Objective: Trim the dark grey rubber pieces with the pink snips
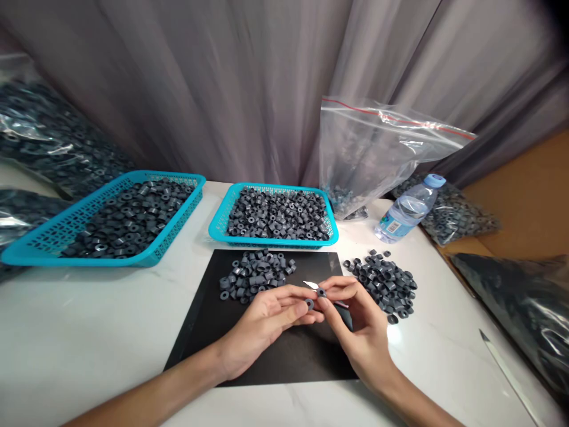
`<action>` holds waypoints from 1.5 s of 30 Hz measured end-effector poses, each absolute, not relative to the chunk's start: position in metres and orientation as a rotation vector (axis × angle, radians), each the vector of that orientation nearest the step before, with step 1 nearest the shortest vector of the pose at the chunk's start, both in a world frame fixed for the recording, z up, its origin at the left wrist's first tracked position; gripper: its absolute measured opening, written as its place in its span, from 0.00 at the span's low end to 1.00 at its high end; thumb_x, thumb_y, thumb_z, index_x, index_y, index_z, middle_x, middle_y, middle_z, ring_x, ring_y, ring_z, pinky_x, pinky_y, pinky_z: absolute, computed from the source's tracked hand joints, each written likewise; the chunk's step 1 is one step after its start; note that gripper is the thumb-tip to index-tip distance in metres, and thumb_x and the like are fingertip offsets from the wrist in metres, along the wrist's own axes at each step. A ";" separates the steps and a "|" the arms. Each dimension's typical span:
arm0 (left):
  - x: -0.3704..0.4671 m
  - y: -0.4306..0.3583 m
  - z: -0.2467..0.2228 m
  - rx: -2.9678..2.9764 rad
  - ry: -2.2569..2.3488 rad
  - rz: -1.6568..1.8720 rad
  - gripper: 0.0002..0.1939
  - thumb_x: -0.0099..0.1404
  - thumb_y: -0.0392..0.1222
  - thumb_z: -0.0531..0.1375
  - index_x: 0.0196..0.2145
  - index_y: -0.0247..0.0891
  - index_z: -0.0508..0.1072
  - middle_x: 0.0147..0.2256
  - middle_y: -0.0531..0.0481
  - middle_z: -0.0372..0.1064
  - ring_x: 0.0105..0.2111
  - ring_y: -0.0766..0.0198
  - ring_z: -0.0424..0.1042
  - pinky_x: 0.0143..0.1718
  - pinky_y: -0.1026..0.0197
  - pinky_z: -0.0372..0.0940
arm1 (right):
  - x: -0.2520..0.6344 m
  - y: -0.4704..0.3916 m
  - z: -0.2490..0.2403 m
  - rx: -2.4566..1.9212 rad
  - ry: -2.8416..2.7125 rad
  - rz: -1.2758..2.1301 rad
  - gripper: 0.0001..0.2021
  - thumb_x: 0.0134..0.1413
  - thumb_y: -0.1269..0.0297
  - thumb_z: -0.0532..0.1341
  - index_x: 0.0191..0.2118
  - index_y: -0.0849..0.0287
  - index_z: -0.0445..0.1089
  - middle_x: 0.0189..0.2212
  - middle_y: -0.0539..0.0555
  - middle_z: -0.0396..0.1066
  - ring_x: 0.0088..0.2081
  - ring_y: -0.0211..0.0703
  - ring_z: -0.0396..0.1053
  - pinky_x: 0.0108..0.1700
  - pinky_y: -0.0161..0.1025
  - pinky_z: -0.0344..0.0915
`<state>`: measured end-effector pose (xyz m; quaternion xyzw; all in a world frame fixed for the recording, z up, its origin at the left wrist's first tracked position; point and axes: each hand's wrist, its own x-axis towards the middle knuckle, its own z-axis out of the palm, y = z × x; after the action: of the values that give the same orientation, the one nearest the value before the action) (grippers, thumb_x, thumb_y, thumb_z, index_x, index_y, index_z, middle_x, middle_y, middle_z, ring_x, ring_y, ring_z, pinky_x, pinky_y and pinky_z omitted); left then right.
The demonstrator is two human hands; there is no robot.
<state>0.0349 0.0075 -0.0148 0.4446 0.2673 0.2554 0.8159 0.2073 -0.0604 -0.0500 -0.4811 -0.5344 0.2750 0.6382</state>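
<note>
My left hand pinches a small dark grey ring between thumb and fingers. Close beside it, my right hand grips another small grey ring-shaped piece with thumb and forefinger. A white pointed tip shows just behind the fingertips; it looks like a blade, and the fingers hide the rest. Both hands are above a black mat. On the mat's far part, behind my left hand, lies a pile of grey rings. Right of my right hand, a heap of grey caps sits on the table.
Two blue baskets, one left and one centre, hold many grey rings. Behind stands a transparent zip bag, with a water bottle nearby. Filled plastic bags flank both sides. A thin white pointed strip lies at right.
</note>
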 end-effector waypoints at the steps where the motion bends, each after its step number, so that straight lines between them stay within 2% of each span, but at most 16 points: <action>1: 0.035 0.008 -0.015 0.945 0.573 0.555 0.13 0.65 0.42 0.69 0.46 0.36 0.81 0.45 0.45 0.79 0.44 0.63 0.79 0.51 0.65 0.69 | 0.208 -0.060 -0.050 -1.092 -1.222 0.633 0.04 0.63 0.70 0.65 0.39 0.55 0.69 0.44 0.55 0.71 0.46 0.45 0.73 0.47 0.42 0.71; 7: 0.034 0.009 -0.018 0.926 0.605 0.621 0.15 0.71 0.45 0.62 0.50 0.37 0.80 0.49 0.43 0.79 0.49 0.60 0.77 0.58 0.60 0.66 | 0.211 -0.061 -0.047 -1.150 -1.289 0.586 0.04 0.64 0.70 0.65 0.42 0.54 0.73 0.44 0.55 0.71 0.46 0.45 0.72 0.46 0.41 0.70; 10: 0.034 0.009 -0.017 0.915 0.625 0.644 0.15 0.71 0.44 0.62 0.52 0.37 0.79 0.49 0.43 0.79 0.50 0.59 0.77 0.60 0.58 0.65 | 0.212 -0.060 -0.046 -1.187 -1.312 0.560 0.04 0.64 0.69 0.65 0.42 0.53 0.75 0.44 0.55 0.71 0.47 0.45 0.71 0.46 0.41 0.69; 14: 0.035 0.009 -0.015 0.923 0.645 0.650 0.16 0.68 0.43 0.65 0.52 0.38 0.79 0.50 0.44 0.79 0.50 0.58 0.77 0.59 0.57 0.65 | 0.214 -0.056 -0.046 -1.183 -1.288 0.665 0.03 0.64 0.66 0.65 0.41 0.51 0.77 0.45 0.55 0.72 0.47 0.46 0.72 0.45 0.41 0.70; 23: 0.035 0.009 -0.016 0.959 0.669 0.658 0.17 0.68 0.44 0.65 0.52 0.37 0.79 0.49 0.44 0.79 0.50 0.58 0.76 0.59 0.57 0.65 | 0.216 -0.050 -0.047 -1.138 -1.167 0.915 0.04 0.62 0.61 0.67 0.40 0.52 0.79 0.42 0.55 0.72 0.38 0.41 0.72 0.32 0.33 0.70; 30: 0.036 0.008 -0.016 0.969 0.671 0.690 0.18 0.68 0.43 0.66 0.54 0.40 0.77 0.49 0.46 0.79 0.48 0.61 0.77 0.57 0.58 0.67 | 0.214 -0.050 -0.048 -1.148 -1.175 0.899 0.07 0.63 0.59 0.66 0.43 0.53 0.79 0.41 0.55 0.72 0.35 0.40 0.71 0.30 0.33 0.71; 37: 0.038 0.007 -0.014 1.032 0.683 0.696 0.15 0.66 0.44 0.67 0.49 0.38 0.81 0.47 0.45 0.80 0.48 0.58 0.77 0.55 0.57 0.68 | 0.214 -0.049 -0.050 -1.136 -1.158 0.892 0.07 0.63 0.60 0.65 0.44 0.54 0.79 0.39 0.54 0.72 0.32 0.39 0.69 0.28 0.33 0.71; 45: 0.038 0.007 -0.016 1.003 0.690 0.693 0.18 0.66 0.45 0.67 0.52 0.38 0.79 0.50 0.43 0.78 0.49 0.55 0.78 0.57 0.55 0.67 | 0.215 -0.050 -0.051 -1.133 -1.165 0.898 0.07 0.63 0.60 0.65 0.44 0.53 0.79 0.39 0.54 0.71 0.31 0.38 0.69 0.28 0.33 0.71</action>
<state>0.0376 0.0065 -0.0165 0.4614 0.3176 0.3189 0.7646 0.2154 -0.0501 -0.0505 -0.4885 -0.5025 0.3872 0.5991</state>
